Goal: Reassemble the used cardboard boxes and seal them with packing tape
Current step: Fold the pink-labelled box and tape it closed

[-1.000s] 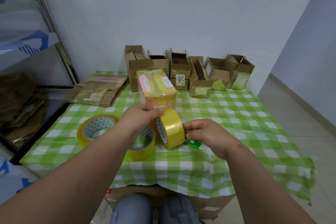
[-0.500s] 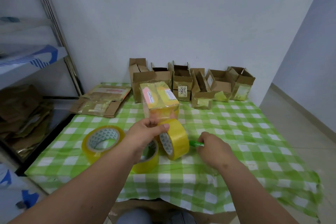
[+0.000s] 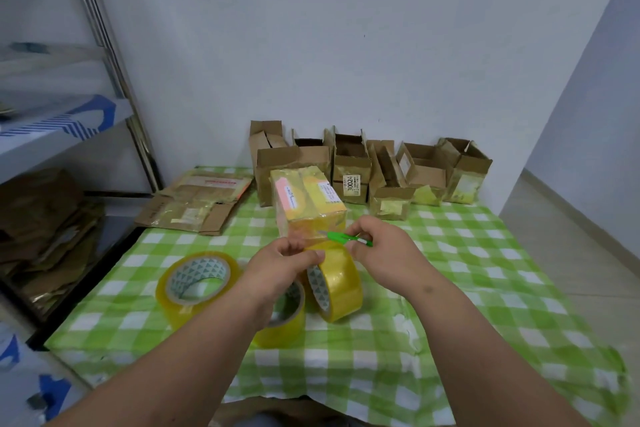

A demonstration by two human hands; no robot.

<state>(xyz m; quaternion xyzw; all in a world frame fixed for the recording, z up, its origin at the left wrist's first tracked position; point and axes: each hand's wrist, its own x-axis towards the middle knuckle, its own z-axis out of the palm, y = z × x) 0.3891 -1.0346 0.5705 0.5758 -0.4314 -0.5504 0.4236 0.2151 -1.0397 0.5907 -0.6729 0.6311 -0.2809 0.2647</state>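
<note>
The left hand (image 3: 280, 262) pinches the upright roll (image 3: 337, 279) at its top, the right hand (image 3: 375, 246) grips green snips (image 3: 341, 237) just above, blades pointing left toward the taped box (image 3: 308, 203) right behind.

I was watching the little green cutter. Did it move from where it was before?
Yes. The small green plastic cutter has left the green-checked tablecloth; the right hand now holds it up by the yellow-taped cardboard box.

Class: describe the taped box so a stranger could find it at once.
On the green checked table, a row of open brown boxes lines the wall. The taped box stands just before them, alone sealed, glossy yellow, with a pink label.
</note>
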